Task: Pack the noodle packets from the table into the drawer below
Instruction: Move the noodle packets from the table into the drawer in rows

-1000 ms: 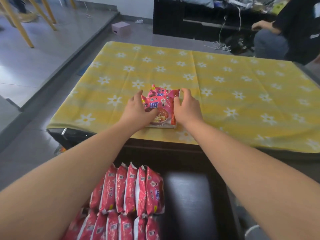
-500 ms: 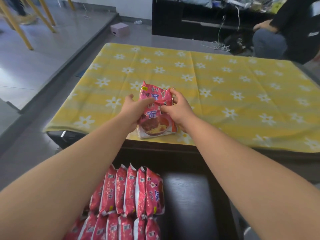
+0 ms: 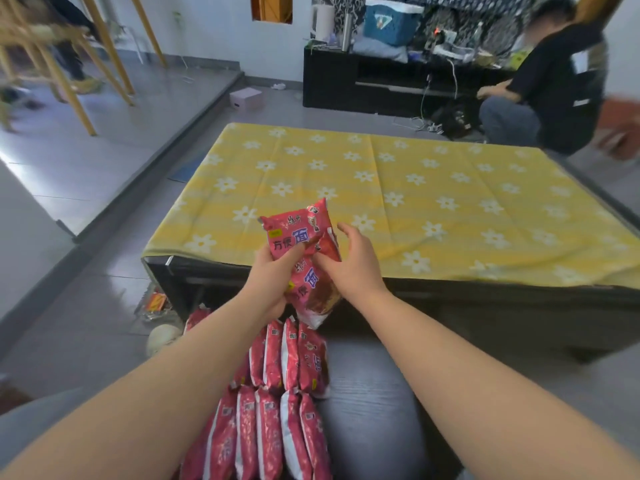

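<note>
Your left hand [image 3: 268,282] and right hand [image 3: 349,268] pinch two packets [image 3: 304,258] above the drawer [image 3: 374,410]; the table [image 3: 415,202] shows none left; rows [image 3: 277,393] already packed.

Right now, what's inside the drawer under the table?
The drawer holds two rows of red noodle packets standing on edge along its left side; the right side shows bare dark bottom. The arms cover its near left corner, so anything there can't be seen.

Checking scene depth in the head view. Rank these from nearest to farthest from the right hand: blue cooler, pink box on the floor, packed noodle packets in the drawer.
1. Packed noodle packets, just below the right hand.
2. Pink box, far left on the floor.
3. Blue cooler, back on the black cabinet.
</note>
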The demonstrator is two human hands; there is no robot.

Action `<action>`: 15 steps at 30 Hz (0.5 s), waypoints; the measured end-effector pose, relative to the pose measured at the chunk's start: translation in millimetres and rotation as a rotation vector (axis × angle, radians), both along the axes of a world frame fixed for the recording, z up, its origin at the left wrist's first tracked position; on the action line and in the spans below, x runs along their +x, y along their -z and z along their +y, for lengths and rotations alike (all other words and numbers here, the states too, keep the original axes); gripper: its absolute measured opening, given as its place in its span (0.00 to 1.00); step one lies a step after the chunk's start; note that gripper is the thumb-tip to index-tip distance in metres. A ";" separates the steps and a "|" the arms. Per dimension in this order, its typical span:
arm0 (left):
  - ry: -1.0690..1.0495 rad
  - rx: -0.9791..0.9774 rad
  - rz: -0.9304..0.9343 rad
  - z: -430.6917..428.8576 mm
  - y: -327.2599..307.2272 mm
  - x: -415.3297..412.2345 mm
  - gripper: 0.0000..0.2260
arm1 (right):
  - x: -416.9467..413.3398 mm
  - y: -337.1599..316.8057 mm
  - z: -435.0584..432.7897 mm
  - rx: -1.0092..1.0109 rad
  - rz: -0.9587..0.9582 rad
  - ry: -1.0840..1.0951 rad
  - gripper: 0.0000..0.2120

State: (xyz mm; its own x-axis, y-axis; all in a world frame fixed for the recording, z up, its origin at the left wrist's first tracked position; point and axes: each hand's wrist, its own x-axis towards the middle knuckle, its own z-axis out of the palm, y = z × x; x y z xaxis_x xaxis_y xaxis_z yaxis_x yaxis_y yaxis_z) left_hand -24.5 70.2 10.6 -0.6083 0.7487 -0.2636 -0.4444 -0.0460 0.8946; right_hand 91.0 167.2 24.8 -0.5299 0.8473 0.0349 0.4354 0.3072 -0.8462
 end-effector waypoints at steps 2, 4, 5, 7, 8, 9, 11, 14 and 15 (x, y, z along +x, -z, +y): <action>-0.042 0.035 -0.017 -12.8 -4.0 10.9 0.13 | 8.6 -4.8 -19.8 0.069 -0.187 0.173 0.39; -0.069 0.056 -0.023 -21.0 -6.4 22.5 0.16 | 12.4 -5.8 -38.9 -0.021 -0.329 0.249 0.35; -0.064 0.060 -0.018 -25.2 -8.1 30.2 0.16 | 14.5 -5.9 -46.5 -0.134 -0.309 0.222 0.30; -0.033 0.017 -0.002 -30.0 -8.4 42.1 0.16 | 14.3 -1.1 -56.3 -0.436 -0.128 0.137 0.24; -0.005 -0.010 0.006 -34.5 -9.3 49.3 0.17 | 18.5 0.2 -62.0 -0.591 -0.036 0.109 0.25; 0.023 -0.035 -0.001 -37.6 -9.7 54.8 0.19 | 23.7 0.7 -66.1 -0.724 0.026 0.090 0.27; 0.086 -0.118 -0.020 -44.4 -7.1 62.2 0.22 | 36.4 4.9 -73.8 -0.887 0.076 0.043 0.31; 0.162 -0.253 0.017 -54.6 -2.1 64.0 0.20 | 55.7 16.5 -83.4 -0.899 0.024 -0.022 0.24; 0.161 -0.292 0.008 -57.2 1.9 62.5 0.17 | 60.3 22.5 -85.4 -0.879 0.018 -0.018 0.21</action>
